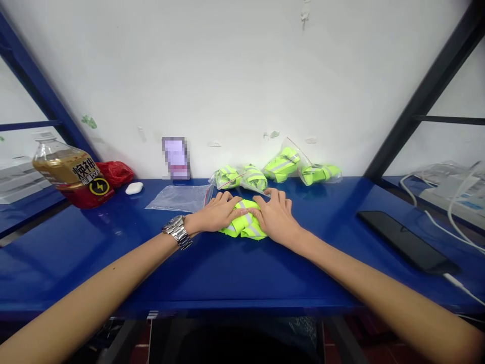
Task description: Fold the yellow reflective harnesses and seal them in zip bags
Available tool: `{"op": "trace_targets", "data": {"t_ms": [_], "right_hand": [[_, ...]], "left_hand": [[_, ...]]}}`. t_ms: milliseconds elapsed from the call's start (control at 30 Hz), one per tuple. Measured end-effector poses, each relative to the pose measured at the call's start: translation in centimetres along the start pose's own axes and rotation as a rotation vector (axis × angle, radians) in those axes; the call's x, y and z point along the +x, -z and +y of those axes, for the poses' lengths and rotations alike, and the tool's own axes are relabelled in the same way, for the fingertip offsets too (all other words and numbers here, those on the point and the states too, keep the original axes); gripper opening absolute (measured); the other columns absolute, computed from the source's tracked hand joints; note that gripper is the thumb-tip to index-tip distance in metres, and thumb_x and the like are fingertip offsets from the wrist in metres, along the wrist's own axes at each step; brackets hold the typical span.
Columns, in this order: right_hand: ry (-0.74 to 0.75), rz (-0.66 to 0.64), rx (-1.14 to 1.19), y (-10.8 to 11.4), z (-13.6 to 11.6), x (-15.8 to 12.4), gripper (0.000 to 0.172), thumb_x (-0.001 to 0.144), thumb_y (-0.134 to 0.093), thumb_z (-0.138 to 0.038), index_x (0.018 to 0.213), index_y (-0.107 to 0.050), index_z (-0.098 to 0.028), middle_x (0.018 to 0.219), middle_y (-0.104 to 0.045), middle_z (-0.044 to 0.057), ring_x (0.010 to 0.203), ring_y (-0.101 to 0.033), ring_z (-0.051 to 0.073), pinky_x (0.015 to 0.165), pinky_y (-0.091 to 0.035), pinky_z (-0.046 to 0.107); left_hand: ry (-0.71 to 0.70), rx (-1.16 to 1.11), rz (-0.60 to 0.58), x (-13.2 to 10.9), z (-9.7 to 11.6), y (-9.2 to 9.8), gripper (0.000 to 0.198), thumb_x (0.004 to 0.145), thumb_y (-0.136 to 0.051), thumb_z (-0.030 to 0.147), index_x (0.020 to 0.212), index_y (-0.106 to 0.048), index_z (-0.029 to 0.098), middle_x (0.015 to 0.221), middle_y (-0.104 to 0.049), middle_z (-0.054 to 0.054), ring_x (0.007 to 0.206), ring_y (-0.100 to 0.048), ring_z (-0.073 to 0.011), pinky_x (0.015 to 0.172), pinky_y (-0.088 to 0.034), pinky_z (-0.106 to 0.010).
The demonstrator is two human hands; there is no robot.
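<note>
Head view shows a neon-yellow cloth bundle (pixel 245 225) at the frame's centre, pressed between left hand (pixel 215 212) and right hand (pixel 279 216), thumbs on top. It seems light, soft, not fragile, perhaps loosening easily, so both sides are good to hold. Right of upper centre, clear bags (pixel 282 166) contain similar bundles; left of centre, a zip bag (pixel 180 198) lies flat.

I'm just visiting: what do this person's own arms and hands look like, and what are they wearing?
The left hand and right hand wear no gloves, and no sleeves show. A silvery metal watch with a link band circles the left wrist; the right wrist has none.
</note>
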State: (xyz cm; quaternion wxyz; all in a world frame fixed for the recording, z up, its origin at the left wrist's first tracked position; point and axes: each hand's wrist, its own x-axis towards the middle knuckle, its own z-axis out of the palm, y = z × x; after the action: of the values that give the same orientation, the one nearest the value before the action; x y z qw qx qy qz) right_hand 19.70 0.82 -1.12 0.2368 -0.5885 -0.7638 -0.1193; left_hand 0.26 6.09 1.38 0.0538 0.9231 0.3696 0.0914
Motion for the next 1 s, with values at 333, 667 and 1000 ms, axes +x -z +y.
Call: {"op": "trace_targets", "data": {"t_ms": [333, 667, 1000], "right_hand": [[0.349, -0.128, 0.155, 0.2, 1.8, 2.0, 0.038, 0.102, -0.027, -0.030, 0.102, -0.060, -0.011, 0.091, -0.060, 0.011, 0.090, -0.056, 0.021, 0.083, -0.041, 0.033], [0.331, -0.214, 0.223, -0.3, 2.9, 1.0, 0.080, 0.071, -0.061, -0.072, 0.124, -0.051, -0.013, 0.107, -0.057, 0.013, 0.097, -0.052, 0.028, 0.086, -0.042, 0.043], [0.342, -0.238, 0.178, -0.1, 2.8, 1.0, 0.083, 0.071, -0.062, -0.068, 0.131, -0.046, -0.012, 0.107, -0.055, 0.014, 0.097, -0.050, 0.031, 0.085, -0.042, 0.046]], "left_hand": [[-0.103, 0.020, 0.198, 0.5, 0.2, -1.6, 0.040, 0.102, -0.019, 0.040, 0.119, -0.049, 0.019, 0.121, -0.056, -0.010, 0.113, -0.049, -0.0228, 0.095, -0.038, -0.040], [-0.057, -0.212, 0.014, -0.4, 1.0, -0.5, 0.062, 0.091, -0.041, 0.061, 0.133, -0.035, 0.015, 0.145, -0.036, -0.019, 0.131, -0.037, -0.0308, 0.106, -0.034, -0.050], [-0.099, -0.331, -0.050, -0.2, 1.6, 0.7, 0.070, 0.067, -0.069, 0.063, 0.115, -0.045, 0.018, 0.106, -0.054, -0.008, 0.090, -0.055, -0.0241, 0.076, -0.045, -0.036]]}}
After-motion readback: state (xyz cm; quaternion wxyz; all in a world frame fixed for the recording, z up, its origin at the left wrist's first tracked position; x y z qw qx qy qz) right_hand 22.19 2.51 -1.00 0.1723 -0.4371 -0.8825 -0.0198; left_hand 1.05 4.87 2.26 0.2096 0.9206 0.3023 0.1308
